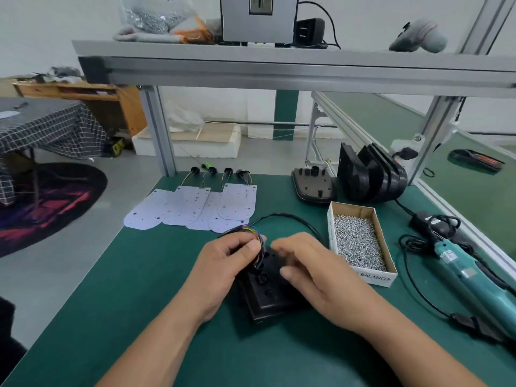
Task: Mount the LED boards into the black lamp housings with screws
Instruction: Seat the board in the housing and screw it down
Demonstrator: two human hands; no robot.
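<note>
A black lamp housing point(269, 296) lies on the green mat in front of me, back side up. My left hand point(223, 263) pinches a bundle of coloured wires point(258, 237) that runs into the housing, with a black cable point(290, 217) looping away behind. My right hand point(315, 270) grips the housing's right side, fingers curled over its top. Several white LED boards point(195, 208) with wired black grommets lie fanned out farther back. An open cardboard box of screws point(358, 241) stands to the right.
A teal electric screwdriver point(469, 277) with its cord lies at the right edge. One housing point(312, 185) lies open, and a stack of black housings point(371, 174) stands behind the screw box. An aluminium frame post point(160, 129) and shelf rise at the table's back.
</note>
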